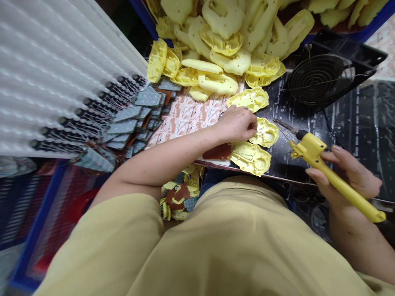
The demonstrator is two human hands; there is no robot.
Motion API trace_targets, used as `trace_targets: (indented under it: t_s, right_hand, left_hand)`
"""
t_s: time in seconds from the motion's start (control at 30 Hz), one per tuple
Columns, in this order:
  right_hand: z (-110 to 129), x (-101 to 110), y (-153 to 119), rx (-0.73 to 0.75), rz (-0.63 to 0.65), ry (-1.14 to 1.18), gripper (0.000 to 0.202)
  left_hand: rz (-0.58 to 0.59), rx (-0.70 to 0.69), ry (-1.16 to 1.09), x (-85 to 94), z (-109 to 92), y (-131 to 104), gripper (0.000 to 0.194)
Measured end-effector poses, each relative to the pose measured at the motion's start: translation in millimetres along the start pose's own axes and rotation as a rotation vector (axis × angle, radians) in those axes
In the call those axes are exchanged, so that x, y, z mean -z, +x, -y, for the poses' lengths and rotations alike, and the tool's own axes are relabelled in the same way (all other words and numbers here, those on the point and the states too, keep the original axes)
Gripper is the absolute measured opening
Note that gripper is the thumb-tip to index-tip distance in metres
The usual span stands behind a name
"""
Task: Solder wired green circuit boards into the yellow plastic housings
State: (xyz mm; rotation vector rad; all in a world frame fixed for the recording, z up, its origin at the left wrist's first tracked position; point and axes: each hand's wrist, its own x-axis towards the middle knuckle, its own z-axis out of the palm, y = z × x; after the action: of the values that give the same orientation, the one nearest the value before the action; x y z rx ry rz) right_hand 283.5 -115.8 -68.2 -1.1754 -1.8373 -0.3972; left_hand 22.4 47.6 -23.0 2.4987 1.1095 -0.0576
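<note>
My right hand holds a yellow soldering iron. Its dark tip points left, toward the yellow plastic shells. Over the middle shell is my left hand, fingers curled down at its left side. Whatever they pinch, if anything, is hidden. Another shell lies just below, its inside facing up with thin wires and a round grille of holes. A third shell lies above my left hand. Beside the lower shell is a flat reddish-brown piece, partly under my forearm.
Yellow shells are heaped at the back, spilling from a blue crate. A black fan stands at the back right. On the left, grey-topped boards with wires and black cylindrical parts lean by a white corrugated panel.
</note>
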Motion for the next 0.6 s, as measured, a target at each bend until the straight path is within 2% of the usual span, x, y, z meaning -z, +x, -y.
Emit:
trace_targets:
  t_s: [0.1, 0.23, 0.27, 0.33, 0.4, 0.5, 0.6]
  right_hand:
    - [1.7, -5.7, 8.5, 0.075, 0.039, 0.056, 0.062]
    - [3.3, -17.9, 25.2, 0.138, 0.243, 0.103, 0.041]
    - [1.7, -22.1, 26.9, 0.148, 0.256, 0.091, 0.033]
    - [-5.1, -31.9, 26.5, 0.172, 0.277, 0.079, 0.014]
    - [-15.7, -43.2, 23.8, 0.185, 0.315, 0.05, 0.011]
    - [-30.6, -56.9, 22.3, 0.163, 0.373, 0.064, 0.02]
    - [-36.0, -58.8, 24.6, 0.0, 0.326, 0.043, 0.021]
  left_hand:
    - [-0.055, -0.018, -0.056, 3.1, 12.1, 2.0, 0.025]
    - [-0.238, 0.037, -0.011, 8.9, 30.3, 15.9, 0.034]
    - [-0.239, 0.051, 0.036, 9.2, 31.5, 18.9, 0.034]
    - [-0.165, 0.057, 0.124, 8.8, 30.1, 22.4, 0.034]
    - [-0.094, -0.008, 0.168, 8.1, 27.7, 22.4, 0.044]
    - [-0.088, -0.063, 0.135, 8.3, 30.6, 12.0, 0.049]
    - [-0.233, -0.033, 0.097, 9.8, 41.5, -19.5, 0.05]
